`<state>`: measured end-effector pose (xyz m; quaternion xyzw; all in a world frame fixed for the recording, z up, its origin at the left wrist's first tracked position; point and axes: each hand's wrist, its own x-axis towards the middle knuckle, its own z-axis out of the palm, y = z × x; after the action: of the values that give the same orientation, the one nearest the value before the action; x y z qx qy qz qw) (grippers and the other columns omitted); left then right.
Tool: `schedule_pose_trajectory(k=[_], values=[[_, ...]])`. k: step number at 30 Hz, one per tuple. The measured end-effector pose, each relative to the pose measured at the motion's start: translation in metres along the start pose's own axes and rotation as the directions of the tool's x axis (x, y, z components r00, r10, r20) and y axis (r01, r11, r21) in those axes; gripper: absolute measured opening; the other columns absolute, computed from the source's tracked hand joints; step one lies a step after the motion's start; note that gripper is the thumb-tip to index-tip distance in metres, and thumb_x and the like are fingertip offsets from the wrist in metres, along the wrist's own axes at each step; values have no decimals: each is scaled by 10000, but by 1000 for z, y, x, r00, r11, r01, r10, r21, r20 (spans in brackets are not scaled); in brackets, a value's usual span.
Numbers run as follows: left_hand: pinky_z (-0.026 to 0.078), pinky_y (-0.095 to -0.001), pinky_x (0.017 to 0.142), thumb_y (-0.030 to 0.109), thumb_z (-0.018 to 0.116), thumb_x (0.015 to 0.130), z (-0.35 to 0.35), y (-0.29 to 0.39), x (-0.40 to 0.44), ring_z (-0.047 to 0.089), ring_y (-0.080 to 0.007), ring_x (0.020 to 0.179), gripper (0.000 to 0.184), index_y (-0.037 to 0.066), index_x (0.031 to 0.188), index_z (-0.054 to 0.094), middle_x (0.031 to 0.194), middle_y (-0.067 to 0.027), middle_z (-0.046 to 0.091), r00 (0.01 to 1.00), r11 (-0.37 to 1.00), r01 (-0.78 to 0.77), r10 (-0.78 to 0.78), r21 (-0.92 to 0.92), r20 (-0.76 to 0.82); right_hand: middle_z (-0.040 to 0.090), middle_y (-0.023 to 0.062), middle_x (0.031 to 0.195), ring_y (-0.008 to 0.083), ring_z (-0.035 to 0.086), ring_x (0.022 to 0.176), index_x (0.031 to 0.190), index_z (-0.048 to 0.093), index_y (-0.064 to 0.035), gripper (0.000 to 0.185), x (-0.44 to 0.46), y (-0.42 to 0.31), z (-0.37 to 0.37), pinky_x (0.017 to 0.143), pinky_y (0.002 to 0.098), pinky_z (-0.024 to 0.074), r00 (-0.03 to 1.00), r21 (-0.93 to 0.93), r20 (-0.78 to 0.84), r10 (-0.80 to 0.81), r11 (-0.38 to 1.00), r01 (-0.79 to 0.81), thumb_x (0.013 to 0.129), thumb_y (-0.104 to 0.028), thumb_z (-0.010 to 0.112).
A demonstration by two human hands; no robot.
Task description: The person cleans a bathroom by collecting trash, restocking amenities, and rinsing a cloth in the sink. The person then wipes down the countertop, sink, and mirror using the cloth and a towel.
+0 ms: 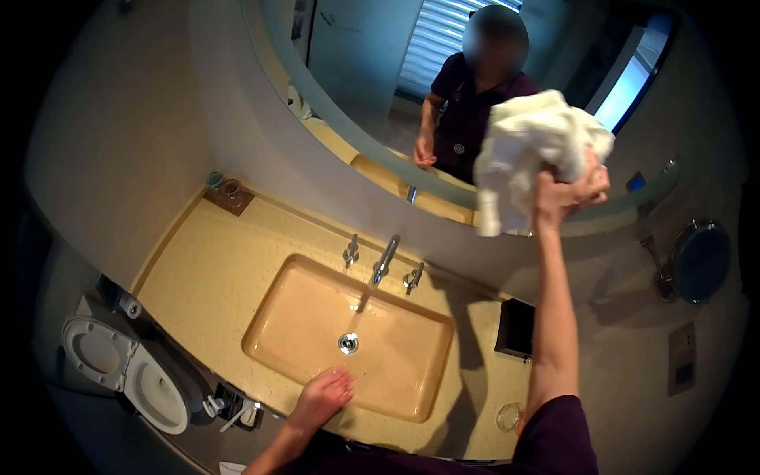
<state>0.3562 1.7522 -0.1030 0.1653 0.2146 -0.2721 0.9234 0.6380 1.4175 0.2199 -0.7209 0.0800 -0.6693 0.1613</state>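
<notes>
A bunched white cloth [526, 142] is in my right hand [571, 190], raised up against or just in front of the large round mirror [356, 87]; whether it touches the glass I cannot tell. The fingers of that hand are wrapped into the cloth. My left hand [326, 393] hovers over the front edge of the tan rectangular sink [301, 317], its fingers curled together; whether they hold anything is hidden. Behind the sink stand a chrome faucet [385, 260] and two handles [351, 252]. A person in a dark shirt shows in the mirror.
On the counter [190, 269] are a small tray with glasses [229, 194] at the back left, a black box [514, 328] and a clear glass [509, 416] at the right. A round wall mirror [701, 261] juts out at the right. An open toilet [154, 392] is lower left.
</notes>
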Motion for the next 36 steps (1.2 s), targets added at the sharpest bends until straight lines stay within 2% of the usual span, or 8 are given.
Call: schedule_pose_trajectory(k=[4,13,17,21,26,30,34,36], values=[[523,-363,778,128,590,964,-69,3,-14,613,-208,839,147,44,1074,639,985,-103,671,989,991,-33,14,-129,-148,458,187,1346,395,330,1326,1283,626,-131,726,-95,-100,78,1115,516,271,914,197,164,-372,920,339,579,-120,802],[478,-323,758,88,604,913,-43,38,-15,545,-201,797,142,18,1036,622,846,-66,549,960,966,-204,165,-158,-227,489,169,1257,407,433,1198,1062,669,-127,491,-187,-275,187,900,626,390,671,483,312,-673,720,498,582,-119,766],[522,-319,791,103,669,942,-33,58,-15,609,-183,831,117,92,1057,650,900,-36,659,984,993,-106,99,-45,-146,510,138,1250,337,469,1178,913,727,-88,177,-175,-273,185,880,577,427,432,437,355,-829,555,707,765,-161,663],[505,-312,740,92,651,951,9,66,-16,575,-169,761,50,84,997,636,833,-43,626,955,985,-159,171,68,-243,547,83,1225,311,476,1196,771,738,-120,152,-155,-214,141,922,563,434,220,451,419,-881,412,792,818,-228,642],[467,-335,655,124,610,983,20,60,-22,528,-184,695,97,74,902,589,749,-41,561,973,984,-125,146,125,-181,558,92,1257,315,491,1216,841,755,-160,159,-127,-85,86,966,591,431,225,516,335,-915,377,769,827,-257,631],[463,-348,666,140,611,985,17,34,-25,528,-196,695,132,65,881,579,743,-51,562,971,978,-156,178,141,-158,560,101,1294,319,511,1246,909,747,-189,163,-101,35,18,1020,624,422,182,429,515,-837,436,791,836,-269,626],[476,-372,675,140,628,975,20,-3,-31,534,-225,701,132,46,896,580,731,-67,554,965,983,-86,122,159,-231,582,105,1286,358,516,1179,980,732,-194,196,-88,124,-28,919,572,443,394,249,534,-748,584,772,806,-229,650],[527,-454,944,102,541,1003,16,-14,-22,632,-274,1020,228,-9,1192,604,1087,-169,659,998,943,31,-12,332,-58,584,126,1212,375,513,1092,887,733,-145,281,-75,117,-54,875,494,434,531,238,509,-678,703,670,608,-119,763]])
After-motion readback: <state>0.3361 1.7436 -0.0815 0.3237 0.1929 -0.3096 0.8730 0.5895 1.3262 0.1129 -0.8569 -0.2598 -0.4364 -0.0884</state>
